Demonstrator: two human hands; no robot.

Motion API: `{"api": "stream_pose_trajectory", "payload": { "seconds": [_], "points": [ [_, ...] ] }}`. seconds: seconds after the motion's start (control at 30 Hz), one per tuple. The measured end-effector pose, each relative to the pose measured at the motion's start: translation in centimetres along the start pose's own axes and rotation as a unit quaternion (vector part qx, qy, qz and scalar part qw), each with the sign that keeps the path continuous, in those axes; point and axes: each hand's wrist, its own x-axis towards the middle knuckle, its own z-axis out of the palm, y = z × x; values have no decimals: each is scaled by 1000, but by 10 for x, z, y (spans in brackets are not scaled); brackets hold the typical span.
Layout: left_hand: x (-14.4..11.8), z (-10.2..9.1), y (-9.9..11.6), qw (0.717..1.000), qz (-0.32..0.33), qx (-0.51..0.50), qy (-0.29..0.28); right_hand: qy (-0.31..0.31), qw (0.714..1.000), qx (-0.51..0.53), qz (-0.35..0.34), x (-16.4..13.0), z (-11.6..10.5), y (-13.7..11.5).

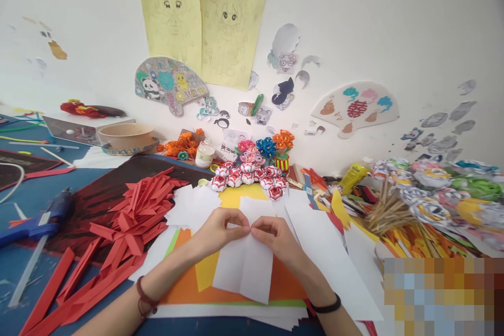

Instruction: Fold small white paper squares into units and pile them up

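Observation:
A white sheet of paper (244,268) with a lengthwise crease hangs between my hands. My left hand (224,228) pinches it near the middle with thumb and forefinger. Close beside it, nearly fingertip to fingertip, my right hand (277,239) pinches the same sheet. What lies right between the fingertips is too small to make out. Beneath the sheet are an orange sheet (179,278) and a yellow sheet (202,273), stacked with other coloured and white paper.
Folded red paper strips (129,220) are heaped at left, near a blue glue gun (47,220). Red-and-white paper flowers (236,176) stand behind the paper. White sheets (331,252) lie at right, beside orange strips (425,244) and a yellow bottle (354,176).

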Motion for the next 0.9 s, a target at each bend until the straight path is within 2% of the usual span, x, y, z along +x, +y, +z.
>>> {"api": "stream_pose_trajectory", "payload": {
  "seconds": [0.4, 0.9],
  "points": [
    [-4, 7, 2, 997, 29, 66, 35, 27, 999, 35, 1, -2, 2, 4],
    [-6, 12, 6, 994, 43, 75, 69, 56, 996, 67, 11, -2, 5, 1]
  ]
}}
